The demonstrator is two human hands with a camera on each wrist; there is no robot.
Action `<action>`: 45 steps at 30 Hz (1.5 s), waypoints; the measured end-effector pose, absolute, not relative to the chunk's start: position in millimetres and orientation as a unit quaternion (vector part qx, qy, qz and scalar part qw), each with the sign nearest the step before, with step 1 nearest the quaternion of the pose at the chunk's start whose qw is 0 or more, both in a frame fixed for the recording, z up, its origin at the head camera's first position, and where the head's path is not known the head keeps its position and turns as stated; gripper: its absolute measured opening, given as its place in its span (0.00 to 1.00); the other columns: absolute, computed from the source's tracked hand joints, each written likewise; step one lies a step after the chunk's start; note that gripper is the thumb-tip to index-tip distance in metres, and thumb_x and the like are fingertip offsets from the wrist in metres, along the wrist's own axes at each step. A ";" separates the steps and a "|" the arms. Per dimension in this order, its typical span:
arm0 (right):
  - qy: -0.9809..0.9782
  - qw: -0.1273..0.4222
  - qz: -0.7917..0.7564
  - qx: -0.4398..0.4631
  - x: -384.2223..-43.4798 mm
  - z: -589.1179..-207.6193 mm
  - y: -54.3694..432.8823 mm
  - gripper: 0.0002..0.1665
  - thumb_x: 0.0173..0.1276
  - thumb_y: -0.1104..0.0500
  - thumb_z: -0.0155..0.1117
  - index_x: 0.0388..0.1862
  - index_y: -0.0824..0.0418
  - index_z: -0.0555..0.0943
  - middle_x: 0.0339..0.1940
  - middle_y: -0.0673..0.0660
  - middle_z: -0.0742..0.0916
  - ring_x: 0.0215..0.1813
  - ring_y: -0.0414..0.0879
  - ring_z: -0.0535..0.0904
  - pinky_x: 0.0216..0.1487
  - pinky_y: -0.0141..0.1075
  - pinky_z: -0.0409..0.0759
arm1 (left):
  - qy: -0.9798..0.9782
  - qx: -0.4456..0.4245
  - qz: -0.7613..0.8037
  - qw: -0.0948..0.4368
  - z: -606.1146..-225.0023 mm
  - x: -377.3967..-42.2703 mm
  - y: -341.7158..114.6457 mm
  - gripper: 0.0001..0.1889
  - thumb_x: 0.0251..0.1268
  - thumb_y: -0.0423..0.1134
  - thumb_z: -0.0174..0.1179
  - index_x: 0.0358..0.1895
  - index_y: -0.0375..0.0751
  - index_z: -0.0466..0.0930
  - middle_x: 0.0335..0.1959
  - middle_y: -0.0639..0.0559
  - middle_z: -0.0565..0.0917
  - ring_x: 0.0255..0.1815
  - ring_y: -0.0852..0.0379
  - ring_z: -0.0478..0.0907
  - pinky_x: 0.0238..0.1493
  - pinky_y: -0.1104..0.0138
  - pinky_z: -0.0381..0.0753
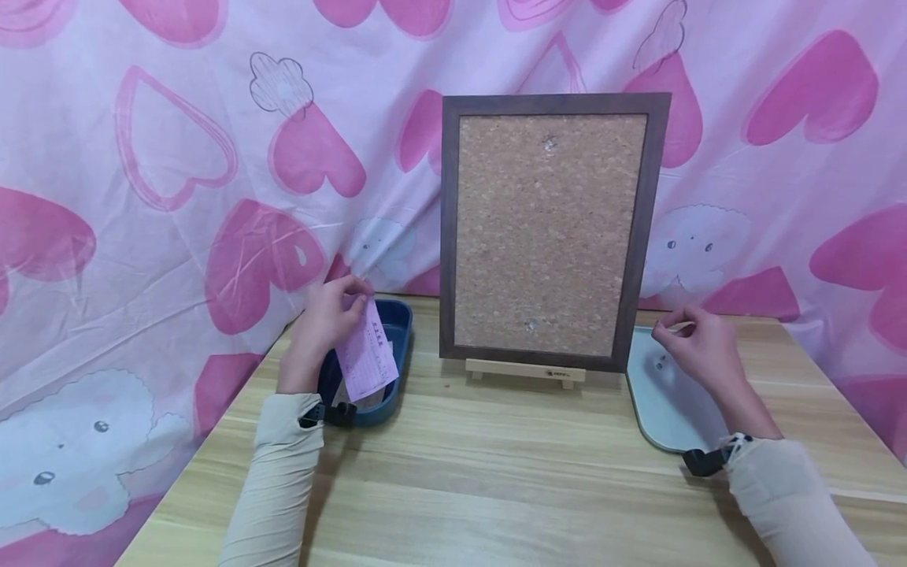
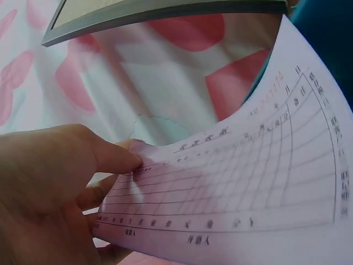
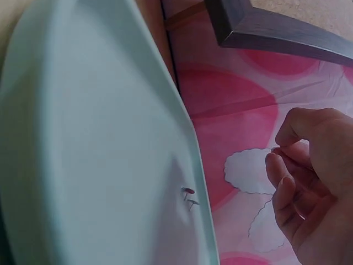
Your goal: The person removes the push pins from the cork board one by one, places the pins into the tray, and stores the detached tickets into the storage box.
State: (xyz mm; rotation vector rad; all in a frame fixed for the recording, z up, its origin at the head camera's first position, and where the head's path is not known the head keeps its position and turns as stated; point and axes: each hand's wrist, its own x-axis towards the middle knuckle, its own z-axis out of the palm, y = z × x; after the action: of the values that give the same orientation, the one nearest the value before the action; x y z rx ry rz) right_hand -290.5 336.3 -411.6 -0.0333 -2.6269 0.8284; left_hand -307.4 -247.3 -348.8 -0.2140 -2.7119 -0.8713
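Observation:
My left hand (image 1: 329,319) pinches a pink printed receipt slip (image 1: 367,353) by its upper end, over a dark blue tray (image 1: 405,331). In the left wrist view the receipt (image 2: 231,187) bends, showing ruled lines and a red number. On the other side, my right hand (image 1: 701,346) is above a pale grey-green tray (image 1: 669,417). Its thumb and index finger pinch something tiny, apparently a thumbtack, mostly hidden by the fingertips. Two thumbtacks (image 3: 189,196) lie on that tray in the right wrist view.
A framed corkboard (image 1: 549,236) stands on a small wooden easel (image 1: 524,370) between the trays. Two small silvery spots mark its cork, high and low. More paper lies inside the blue tray. Behind the wooden table (image 1: 482,472) hangs a pink heart-patterned cloth (image 1: 283,157).

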 end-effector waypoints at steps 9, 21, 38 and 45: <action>-0.944 0.153 0.291 0.001 -295.1 -418.4 344.8 0.13 0.75 0.53 0.70 0.46 0.62 0.86 0.49 0.67 0.89 0.48 0.58 0.82 0.33 0.31 0.77 | -0.944 -0.128 -0.274 0.130 -357.1 -312.1 -243.8 0.11 0.76 0.29 0.58 0.53 0.38 0.87 0.54 0.39 0.89 0.54 0.40 0.84 0.62 0.43 0.84; -0.945 0.126 0.302 0.004 -296.4 -424.2 358.9 0.13 0.76 0.54 0.70 0.47 0.63 0.86 0.47 0.66 0.90 0.46 0.55 0.81 0.32 0.32 0.79 | -0.955 -0.158 -0.231 0.098 -359.7 -313.1 -242.5 0.15 0.66 0.24 0.56 0.49 0.36 0.90 0.49 0.40 0.91 0.49 0.43 0.84 0.54 0.48 0.83; -0.947 0.104 0.303 0.018 -294.8 -429.6 376.4 0.16 0.78 0.53 0.68 0.49 0.66 0.86 0.49 0.68 0.90 0.46 0.54 0.83 0.35 0.30 0.78 | -0.979 -0.088 -0.181 -0.029 -359.4 -308.1 -247.2 0.20 0.65 0.27 0.57 0.58 0.42 0.88 0.60 0.36 0.86 0.57 0.40 0.79 0.57 0.48 0.80; -0.951 0.068 0.301 0.016 -293.8 -436.4 382.9 0.17 0.80 0.51 0.65 0.51 0.65 0.85 0.50 0.68 0.89 0.42 0.51 0.82 0.34 0.33 0.79 | -0.981 -0.070 -0.178 -0.021 -359.9 -309.2 -250.6 0.19 0.69 0.30 0.57 0.59 0.43 0.87 0.59 0.36 0.86 0.55 0.40 0.79 0.55 0.48 0.80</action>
State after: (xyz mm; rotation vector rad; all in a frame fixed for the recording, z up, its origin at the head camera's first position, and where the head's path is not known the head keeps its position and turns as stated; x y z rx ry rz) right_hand -293.8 382.9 -436.4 0.0489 -2.8639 0.9076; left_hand -309.2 -250.6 -359.9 -0.2239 -3.1251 -0.5679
